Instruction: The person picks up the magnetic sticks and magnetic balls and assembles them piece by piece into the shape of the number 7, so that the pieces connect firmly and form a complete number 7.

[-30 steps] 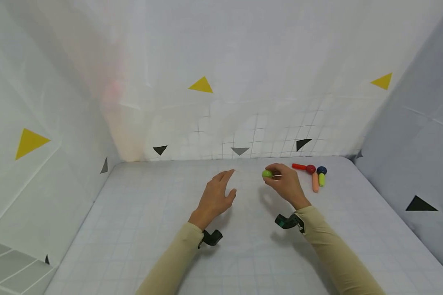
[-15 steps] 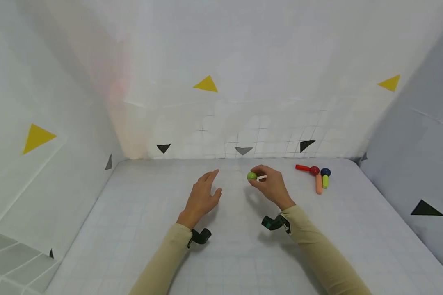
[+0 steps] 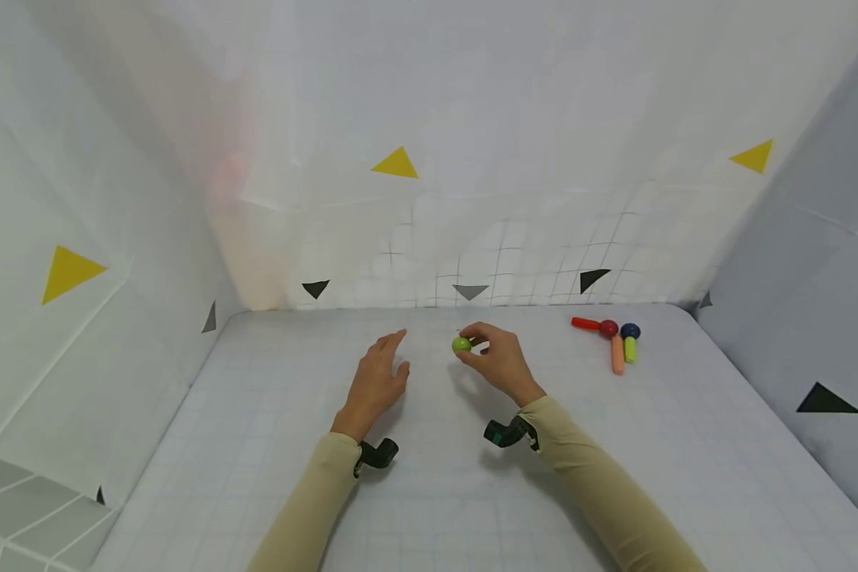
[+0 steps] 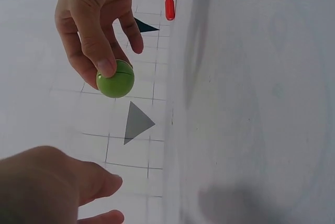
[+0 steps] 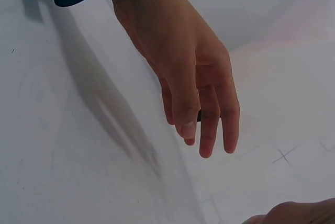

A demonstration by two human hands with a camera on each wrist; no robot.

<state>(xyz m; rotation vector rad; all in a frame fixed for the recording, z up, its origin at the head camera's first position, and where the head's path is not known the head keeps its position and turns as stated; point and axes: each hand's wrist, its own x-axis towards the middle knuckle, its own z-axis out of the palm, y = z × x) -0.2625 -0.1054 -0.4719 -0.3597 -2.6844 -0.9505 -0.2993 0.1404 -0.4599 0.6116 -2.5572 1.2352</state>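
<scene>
A small green ball [image 3: 461,344] is pinched between the thumb and fingers of my right hand [image 3: 496,359], held above the white table near its far side. A thin dark line runs across the ball [image 4: 115,79] in the left wrist view. My left hand [image 3: 373,385] hovers to the left, apart from the ball, with its fingers extended and nothing in them. The right wrist view shows this left hand [image 5: 180,56] with loose, straight fingers; only a sliver of my right hand [image 5: 301,213] appears at the lower right there.
At the far right of the table lie a red stick [image 3: 585,323], a dark red ball [image 3: 608,329], an orange stick [image 3: 618,355], a dark blue ball [image 3: 631,331] and a yellow-green stick [image 3: 630,351]. White sheeted walls [image 3: 529,95] enclose the back and sides.
My right hand has moved left with the green ball, away from the coloured pieces. My left hand has also shifted left, its fingers still extended.
</scene>
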